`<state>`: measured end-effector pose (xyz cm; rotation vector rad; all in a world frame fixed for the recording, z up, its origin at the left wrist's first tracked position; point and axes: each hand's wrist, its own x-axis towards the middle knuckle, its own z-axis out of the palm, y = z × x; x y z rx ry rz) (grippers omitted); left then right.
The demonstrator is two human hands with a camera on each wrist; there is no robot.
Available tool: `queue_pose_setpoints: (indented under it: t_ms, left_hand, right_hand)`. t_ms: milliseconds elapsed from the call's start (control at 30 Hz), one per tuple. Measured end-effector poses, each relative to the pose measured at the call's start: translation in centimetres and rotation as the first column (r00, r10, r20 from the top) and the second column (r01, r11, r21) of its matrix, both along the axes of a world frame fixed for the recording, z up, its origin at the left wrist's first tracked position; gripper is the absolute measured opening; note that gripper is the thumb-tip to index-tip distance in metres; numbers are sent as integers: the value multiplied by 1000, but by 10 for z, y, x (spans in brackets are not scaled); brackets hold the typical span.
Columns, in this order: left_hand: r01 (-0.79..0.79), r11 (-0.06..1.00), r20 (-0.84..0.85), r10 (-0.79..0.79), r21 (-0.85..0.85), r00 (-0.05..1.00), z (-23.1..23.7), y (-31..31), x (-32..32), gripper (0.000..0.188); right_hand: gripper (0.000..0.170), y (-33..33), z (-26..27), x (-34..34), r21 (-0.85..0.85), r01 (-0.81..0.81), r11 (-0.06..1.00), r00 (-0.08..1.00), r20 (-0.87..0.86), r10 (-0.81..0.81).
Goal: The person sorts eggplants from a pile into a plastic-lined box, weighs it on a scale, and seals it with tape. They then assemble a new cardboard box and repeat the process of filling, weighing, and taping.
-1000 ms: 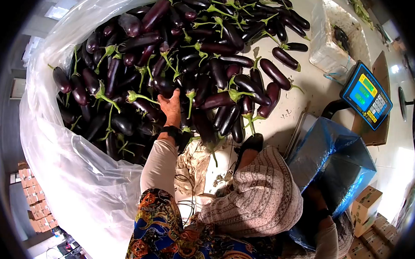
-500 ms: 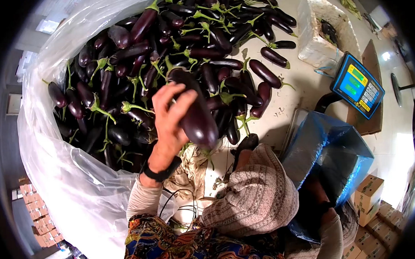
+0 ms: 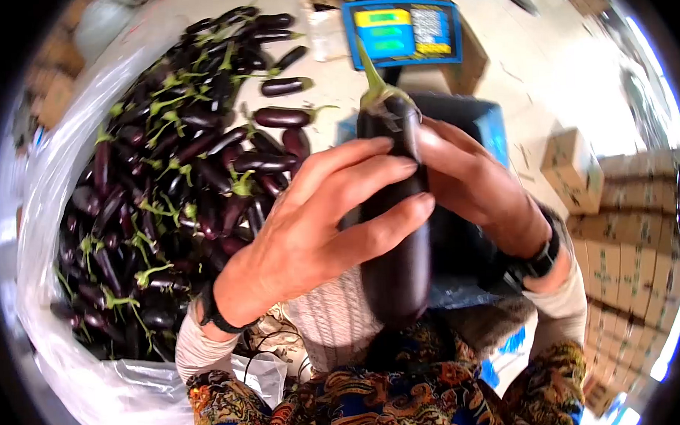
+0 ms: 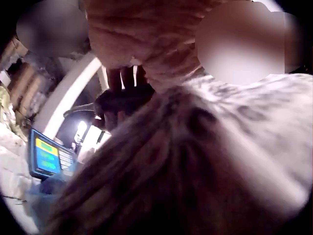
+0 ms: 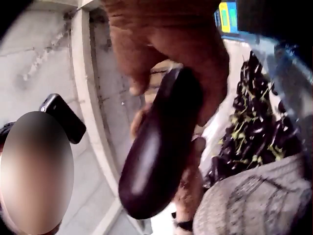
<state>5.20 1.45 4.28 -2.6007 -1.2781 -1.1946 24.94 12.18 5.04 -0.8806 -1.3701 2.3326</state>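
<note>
A dark purple eggplant [image 3: 398,278] stands nearly upright in front of the person's chest, green stem at the top. The left hand [image 3: 333,220] holds it from the left, fingers lying across its upper body. From the other side the right hand [image 3: 477,178] grips it near the stem end; its fingertips are hidden behind the eggplant. In the right wrist view the eggplant's smooth, shiny body [image 5: 146,161] hangs below the right hand [image 5: 166,39]. The left wrist view shows the left palm [image 4: 142,34], with part of the dark eggplant [image 4: 124,98] beyond it.
A large heap of eggplants [image 3: 160,196] lies on clear plastic sheeting [image 3: 38,260] to the left. Behind the hands is a blue-lined container [image 3: 491,136], with a scale's blue display [image 3: 401,32] beyond it. Cardboard boxes [image 3: 630,255] are stacked at right.
The left hand lifted the eggplant from the heap and brought it rightward to the chest. The right hand rose from the blue-lined container and took hold too. The head view turned right.
</note>
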Motion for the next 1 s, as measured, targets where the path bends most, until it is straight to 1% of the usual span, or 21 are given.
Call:
queue_pose_setpoints:
  t_ms: [67,100,167,200,233,267,300,367,433,500,533,633,700,733,767,800,833,867,933,967,1000]
  left_hand:
    - [153,960,6,-156,-234,988,12,8,14,66]
    - [236,879,232,-149,-413,961,18,5,17,65]
    - [333,588,475,101,-737,874,17,-6,1,61]
    - [329,586,499,152,-741,853,10,-9,-9,58]
    - [326,582,523,205,-745,827,-1,-13,-19,55]
    - [293,559,517,297,-776,803,-13,-17,-29,53]
    - [260,535,505,382,-804,774,-27,-20,-37,52]
    - [178,497,449,503,-849,739,-45,-23,-43,48]
    - [163,427,408,580,-889,705,-72,-25,-53,45]
    - [90,421,341,572,-902,746,-103,-30,-61,43]
    - [44,412,295,570,-910,767,-112,-34,-61,42]
    - [84,370,303,587,-925,751,-139,-47,-65,41]
    - [80,350,295,620,-933,727,-153,-58,-69,41]
    - [56,338,271,633,-939,725,-161,-65,-72,42]
    - [29,323,244,649,-946,720,-167,-74,-74,42]
    - [74,337,298,686,-939,663,-180,-85,-77,41]
    - [224,435,476,651,-872,592,-199,-100,-84,41]
    - [358,540,642,552,-762,532,-218,-115,-91,41]
    - [572,588,814,494,-571,305,-256,-142,-104,38]
    - [475,555,728,575,-683,374,-265,-154,-101,33]
    - [377,501,626,652,-779,428,-274,-167,-99,29]
  right_hand:
    - [55,1,-6,27,367,4,930,997,72,-33]
    - [53,3,-21,54,718,-19,696,999,42,-16]
    - [48,-3,-3,76,399,-41,916,983,180,-34]
    - [47,-6,6,86,223,-8,975,967,252,-49]
    - [48,-8,-1,113,554,-128,823,983,180,31]
    - [48,-8,-6,131,714,-206,669,975,211,75]
    - [49,-8,-9,146,842,-248,478,968,235,89]
    - [50,0,-12,161,869,-367,332,918,396,-24]
    - [51,14,-52,160,636,-223,739,888,446,-115]
    - [59,34,-93,134,311,-191,931,657,745,-114]
    - [65,41,-114,124,350,-448,823,446,885,-134]
    - [73,31,-147,99,417,-622,663,398,897,-192]
    - [65,27,-176,85,372,-660,653,341,923,-180]
    - [55,26,-165,83,380,-679,629,383,913,-138]
    - [55,24,-179,85,368,-661,654,371,918,-141]
    - [56,25,-207,96,359,-648,672,362,921,-142]
    - [56,31,-228,101,356,-642,679,364,921,-139]
    - [48,25,-238,104,400,-713,576,336,916,-220]
    - [25,21,-266,104,326,-824,463,230,940,-254]
    - [17,13,-325,147,423,-888,-181,455,746,-486]
    - [19,12,-326,143,406,-913,-42,385,820,-424]
